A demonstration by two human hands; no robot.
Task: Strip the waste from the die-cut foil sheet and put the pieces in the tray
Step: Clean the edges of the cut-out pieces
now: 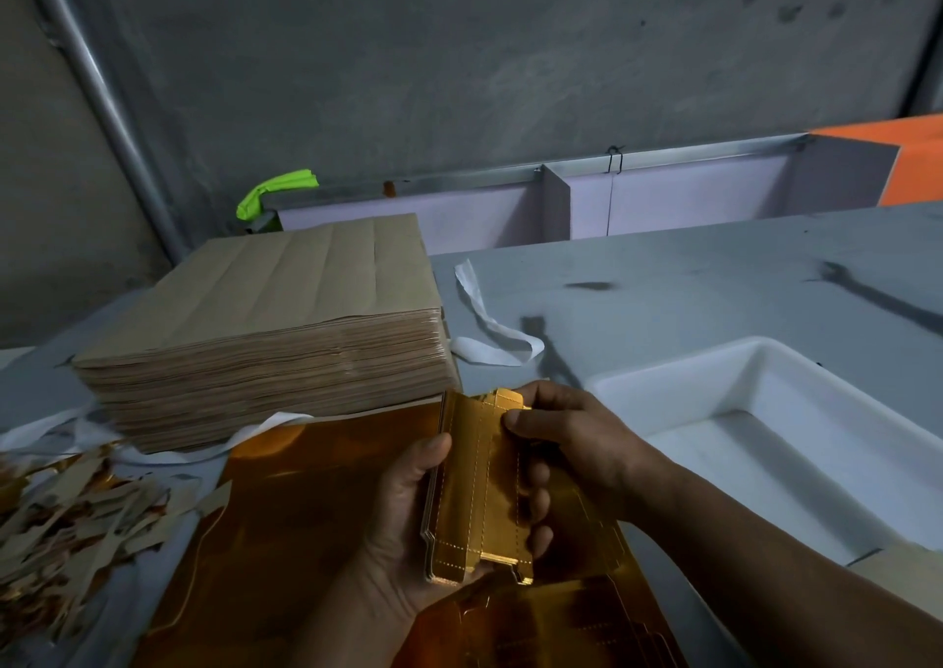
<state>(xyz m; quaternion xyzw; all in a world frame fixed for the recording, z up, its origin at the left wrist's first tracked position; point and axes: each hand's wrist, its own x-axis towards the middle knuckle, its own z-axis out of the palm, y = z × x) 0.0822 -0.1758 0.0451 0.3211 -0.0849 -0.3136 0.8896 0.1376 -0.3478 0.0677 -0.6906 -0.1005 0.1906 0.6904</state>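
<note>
**Left hand (398, 514) and right hand (571, 432): both gripping the stripped pieces, tray not yet loaded**

1. Hand state. Left hand cradles the stack of gold pieces (479, 489) from below. My thumb lies on its upper left edge, and fingers I take to be the same hand's curl round its right edge. Right hand pinches the far end of the same stack, thumb on top and the other fingers behind it. Neither hand is free.

2. Hand pose. Both forearms come in from the lower right. The stack is held above the table (714, 284), long axis pointing away from me, gold face up. It sits just left of the tray (663, 376) and does not touch it.

3. Work done, as I judge it. The pieces I hold have clean die-cut outlines with no surrounding web, so stripping of this batch looks finished. Waste scraps (61, 514) lie heaped at the left edge of the table.

4. Work left.
   - In the part of the tray that shows, I see no gold pieces. The stack has not yet been placed there.
   - A foil sheet (306, 514) lies flat under my hands, apparently unstripped.
   - A tall pile of brown sheets (265, 335) stands behind it. If these are more foil sheets face down, most of the job remains.
</note>
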